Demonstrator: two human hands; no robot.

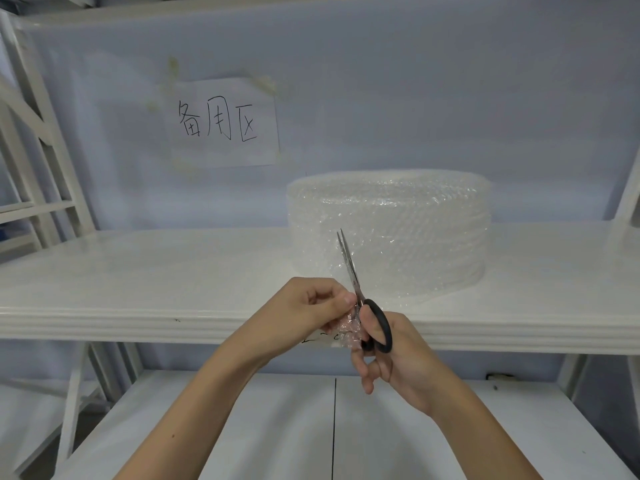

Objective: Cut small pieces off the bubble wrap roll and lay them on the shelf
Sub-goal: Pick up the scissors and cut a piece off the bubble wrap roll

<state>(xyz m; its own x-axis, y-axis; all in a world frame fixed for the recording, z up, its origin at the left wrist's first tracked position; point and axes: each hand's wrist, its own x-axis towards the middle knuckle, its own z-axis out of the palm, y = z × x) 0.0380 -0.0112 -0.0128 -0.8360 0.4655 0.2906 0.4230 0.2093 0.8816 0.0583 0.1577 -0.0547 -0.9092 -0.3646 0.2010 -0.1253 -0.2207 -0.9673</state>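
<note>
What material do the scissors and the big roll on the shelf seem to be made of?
Scissors: blades look like bare steel, grey and shiny; the handle loops look like matte black plastic. Bubble wrap roll: clear plastic film, glossy, with rows of small air bubbles that catch the light. Shelf: smooth white surface, perhaps painted; material unclear.

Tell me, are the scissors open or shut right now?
Nearly shut. The scissors in the right hand point up in front of the roll, and the two blade tips show only a sliver of gap.
</note>
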